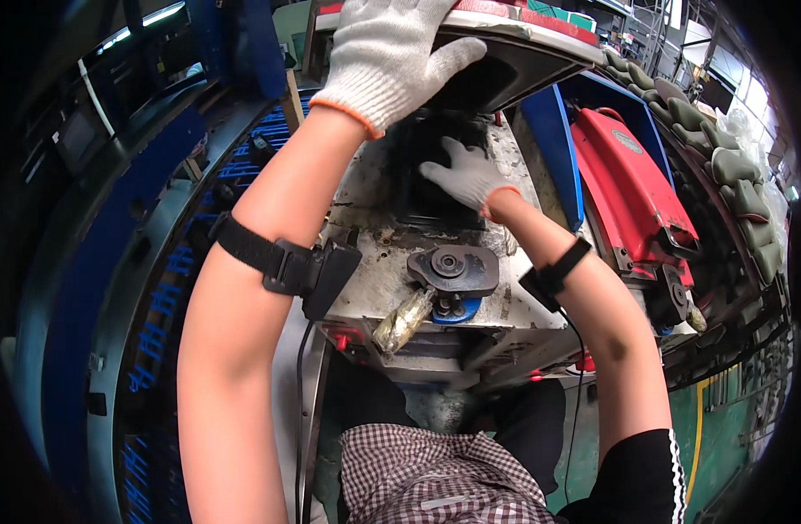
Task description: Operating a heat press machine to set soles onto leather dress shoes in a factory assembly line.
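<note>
My left hand, in a white knit glove with an orange cuff, is at the raised lid of a machine. Its thumb sticks out along the lid's edge, and the fingertips run past the top of the view. Below the lid, my right hand, gloved the same way, reaches over the dark recessed bed with fingers spread. I see nothing in it. Nearer to me on the worn pale machine top sits a dark metal clamp with a wrapped handle.
To the right stands a red-covered machine beside a blue panel. Several green padded pieces line the far right. On the left are a blue metal frame and blue pegs. Black straps with small boxes and cables sit on my forearms.
</note>
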The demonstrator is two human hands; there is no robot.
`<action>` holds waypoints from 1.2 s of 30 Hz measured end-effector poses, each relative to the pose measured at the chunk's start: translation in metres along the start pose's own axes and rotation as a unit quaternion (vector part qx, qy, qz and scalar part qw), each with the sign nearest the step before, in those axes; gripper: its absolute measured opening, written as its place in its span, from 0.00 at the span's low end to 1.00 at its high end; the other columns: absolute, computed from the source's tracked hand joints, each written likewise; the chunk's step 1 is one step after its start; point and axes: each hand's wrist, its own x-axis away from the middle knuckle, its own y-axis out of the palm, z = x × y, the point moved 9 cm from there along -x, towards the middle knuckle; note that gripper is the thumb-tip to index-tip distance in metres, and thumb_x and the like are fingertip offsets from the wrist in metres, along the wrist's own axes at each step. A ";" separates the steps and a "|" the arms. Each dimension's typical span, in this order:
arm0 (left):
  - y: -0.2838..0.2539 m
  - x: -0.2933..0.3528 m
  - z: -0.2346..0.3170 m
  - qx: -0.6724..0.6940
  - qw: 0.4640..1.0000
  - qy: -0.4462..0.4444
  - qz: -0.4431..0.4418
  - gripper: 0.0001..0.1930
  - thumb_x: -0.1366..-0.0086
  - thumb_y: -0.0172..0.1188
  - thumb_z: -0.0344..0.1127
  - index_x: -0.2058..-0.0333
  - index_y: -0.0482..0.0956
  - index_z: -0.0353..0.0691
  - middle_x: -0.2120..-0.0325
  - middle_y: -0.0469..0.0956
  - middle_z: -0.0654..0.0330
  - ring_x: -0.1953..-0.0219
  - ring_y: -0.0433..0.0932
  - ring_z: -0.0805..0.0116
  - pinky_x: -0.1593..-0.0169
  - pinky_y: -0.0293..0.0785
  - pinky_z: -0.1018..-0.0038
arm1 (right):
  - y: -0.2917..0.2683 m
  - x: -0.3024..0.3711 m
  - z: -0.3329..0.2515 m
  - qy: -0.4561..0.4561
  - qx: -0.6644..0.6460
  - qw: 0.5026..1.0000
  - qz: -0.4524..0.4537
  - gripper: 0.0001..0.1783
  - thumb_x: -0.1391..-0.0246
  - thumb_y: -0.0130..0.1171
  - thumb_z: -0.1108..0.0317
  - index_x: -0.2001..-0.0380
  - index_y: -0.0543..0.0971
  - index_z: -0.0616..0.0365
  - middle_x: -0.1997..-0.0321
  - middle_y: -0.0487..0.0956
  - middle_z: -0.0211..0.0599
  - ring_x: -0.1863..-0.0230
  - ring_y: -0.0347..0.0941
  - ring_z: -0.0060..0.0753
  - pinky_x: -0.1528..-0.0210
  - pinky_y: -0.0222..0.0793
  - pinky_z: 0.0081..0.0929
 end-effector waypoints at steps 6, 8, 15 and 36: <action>-0.024 0.043 -0.005 0.067 0.996 -0.056 0.018 0.34 0.35 0.66 0.52 0.33 0.73 0.51 0.35 0.73 0.47 0.31 0.69 0.47 0.29 0.64 0.59 | 0.035 -0.021 -0.030 0.014 0.032 0.996 -0.081 0.47 0.55 0.68 0.46 0.31 0.73 0.56 0.29 0.66 0.67 0.32 0.70 0.66 0.29 0.67 0.40; -0.023 0.072 -0.007 0.317 0.928 -0.195 -0.031 0.34 0.33 0.65 0.45 0.32 0.69 0.40 0.31 0.66 0.46 0.29 0.65 0.48 0.27 0.61 0.61 | 0.015 -0.028 0.009 0.012 -0.077 0.997 -0.029 0.47 0.56 0.68 0.50 0.33 0.74 0.61 0.33 0.71 0.66 0.34 0.73 0.63 0.29 0.67 0.37; -0.011 0.245 -0.006 0.583 0.594 -0.554 -0.021 0.39 0.22 0.52 0.52 0.24 0.51 0.35 0.26 0.58 0.43 0.25 0.61 0.49 0.26 0.58 0.58 | -0.034 0.078 0.026 0.111 -0.586 0.800 -0.059 0.32 0.44 0.60 0.61 0.38 0.76 0.67 0.50 0.83 0.43 0.47 0.80 0.32 0.43 0.75 0.28; -0.154 0.291 0.090 0.662 0.394 -0.618 0.160 0.42 0.30 0.56 0.64 0.28 0.62 0.39 0.35 0.73 0.51 0.35 0.75 0.54 0.29 0.70 0.57 | -0.010 0.262 -0.174 -0.207 -0.532 0.798 -0.196 0.39 0.33 0.56 0.54 0.26 0.61 0.65 0.25 0.65 0.48 0.25 0.60 0.43 0.22 0.50 0.37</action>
